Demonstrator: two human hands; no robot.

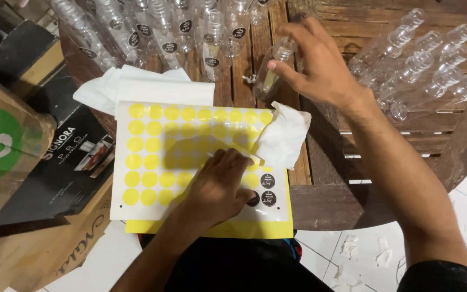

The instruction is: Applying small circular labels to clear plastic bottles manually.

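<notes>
Pressing down on a white sticker sheet with rows of yellow round spots [152, 157], the person's left hand [220, 184] is lying flat near the sheet's lower right part, its fingers curled in a little and gripping nothing that I can see. A few small round black stickers [267, 190] are sitting just beside that hand (only some are showing). The sheet is lying on the edge of a round brown wooden table [325, 205]. The right hand [314, 65] is reaching over the table and its fingers are closing around a small clear plastic bottle [274, 67], which is tilted. A crumpled white paper tissue [282, 135] is resting on the sheet's right corner. More clear empty bottles [422, 65] are lying in a row to the right, well apart from the sheet.
</notes>
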